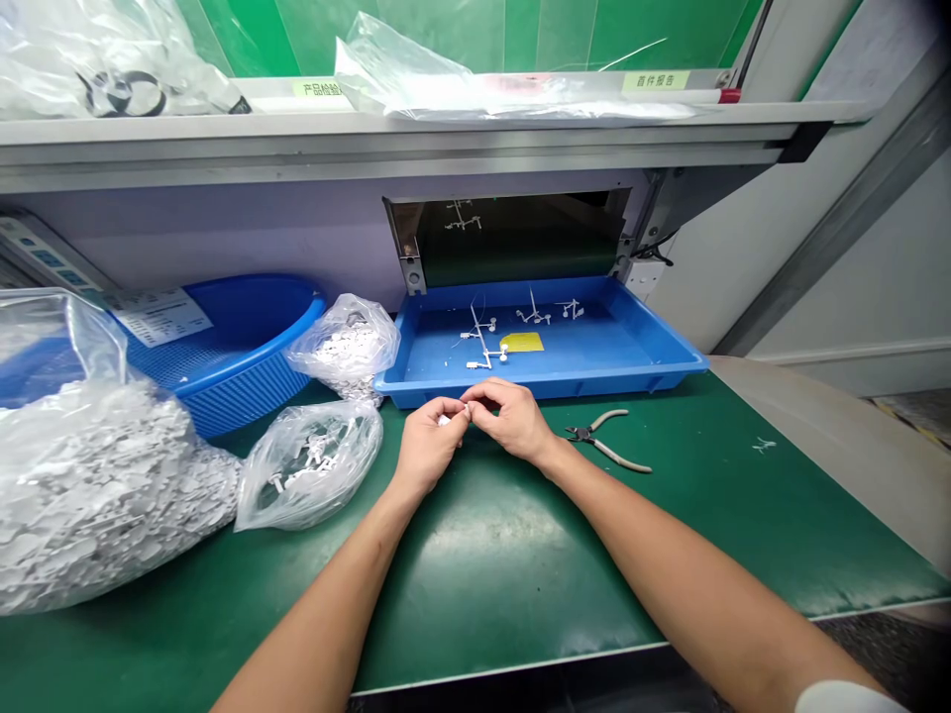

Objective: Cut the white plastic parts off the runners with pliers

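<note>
At the far left, a large clear bag point(111, 485) is bulging with flat white scraps, and a blue basket point(245, 391) is standing behind it with a printed sheet point(163, 315) lying against its inside. To the right, an open clear bag point(257, 510) is holding white branching pieces, while a smaller bag point(357, 337) of white bits is sitting behind it. The person's left hand point(433, 441) is curling nearly closed, thumb and forefinger pinching a small white piece point(444, 421) in front of the blue tray point(554, 384). The piece is showing only as pale, smooth-looking patches between the fingers, which are hiding its full shape. The right hand point(509, 421) is bending its fingers inward, its thumb and forefinger closing on the piece's tip, where both hands are meeting. Behind them, the tray is holding thin white sprues point(486, 355) with stubby ends and a yellow label point(523, 343). Pale-handled pliers point(583, 434) are lying open beside the right wrist, and a white scrap point(764, 446) is resting farther right on the green tabletop point(705, 515).
</note>
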`<state>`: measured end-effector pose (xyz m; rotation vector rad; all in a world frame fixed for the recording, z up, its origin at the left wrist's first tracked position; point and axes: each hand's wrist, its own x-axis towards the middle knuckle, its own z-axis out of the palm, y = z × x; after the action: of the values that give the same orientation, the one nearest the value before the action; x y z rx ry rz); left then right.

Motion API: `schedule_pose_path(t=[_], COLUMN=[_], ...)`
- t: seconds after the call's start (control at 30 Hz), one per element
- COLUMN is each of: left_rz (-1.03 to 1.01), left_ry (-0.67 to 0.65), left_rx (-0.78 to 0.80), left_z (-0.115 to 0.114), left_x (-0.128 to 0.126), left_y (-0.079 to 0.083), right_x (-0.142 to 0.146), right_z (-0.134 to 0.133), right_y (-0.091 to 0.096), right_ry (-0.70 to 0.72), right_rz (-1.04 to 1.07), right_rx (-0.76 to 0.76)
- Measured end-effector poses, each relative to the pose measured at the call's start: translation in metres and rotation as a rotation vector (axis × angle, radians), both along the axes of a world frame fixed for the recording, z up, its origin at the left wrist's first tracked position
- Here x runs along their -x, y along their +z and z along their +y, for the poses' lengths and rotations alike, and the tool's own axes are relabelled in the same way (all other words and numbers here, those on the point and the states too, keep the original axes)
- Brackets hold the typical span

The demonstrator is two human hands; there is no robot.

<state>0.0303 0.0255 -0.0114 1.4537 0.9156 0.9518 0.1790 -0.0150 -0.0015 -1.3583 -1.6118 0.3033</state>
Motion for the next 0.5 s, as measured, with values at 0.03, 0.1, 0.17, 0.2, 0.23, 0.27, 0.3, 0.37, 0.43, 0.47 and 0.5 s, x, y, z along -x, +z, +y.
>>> schedule_pose_path(t=[0.03,0.1,0.17,0.2,0.23,0.27,0.3,0.37,0.43,0.47,0.5], left_rz=[-0.004,-0.009,-0.009,-0.01,-0.014,-0.019,-0.023,-0.025,-0.031,-0.045,-0.066], left_ry=[-0.001,-0.003,-0.005,-0.007,-0.012,-0.022,-0.034,-0.06,-0.088,-0.106,-0.132], left_rx=[0.009,0.02,0.016,0.013,0.014,0.018,0.023,0.031,0.066,0.109,0.168], left_z=[-0.0005,-0.0009,-0.0008,-0.0007,-0.0005,-0.0003,0.0001,0.0011,0.0028,0.0038,0.005], left_x=[0.0002,0.0006,0.001,0.0012,0.0015,0.0019,0.0022,0.0029,0.0036,0.004,0.0045], left_y=[0.0014,0.0035,0.0045,0.0047,0.0048,0.0048,0.0048,0.0047,0.0044,0.0041,0.0037], right_x=[-0.0013,-0.0034,-0.0044,-0.0047,-0.0049,-0.0052,-0.0056,-0.0067,-0.008,-0.0087,-0.0093], right_z=[-0.0001,-0.0003,-0.0005,-0.0006,-0.0006,-0.0005,-0.0005,-0.0004,-0.0005,-0.0007,-0.0009], right_y=[0.001,0.0029,0.0046,0.0052,0.0057,0.0059,0.0061,0.0062,0.0068,0.0073,0.0078], right_ry=[0.011,0.03,0.043,0.047,0.048,0.048,0.05,0.066,0.083,0.089,0.097], right_rz=[-0.019,-0.026,-0.006,0.001,0.002,0.001,-0.001,-0.001,-0.005,-0.008,-0.01], right_rx=[0.008,0.036,0.057,0.062,0.065,0.068,0.073,0.085,0.09,0.092,0.097])
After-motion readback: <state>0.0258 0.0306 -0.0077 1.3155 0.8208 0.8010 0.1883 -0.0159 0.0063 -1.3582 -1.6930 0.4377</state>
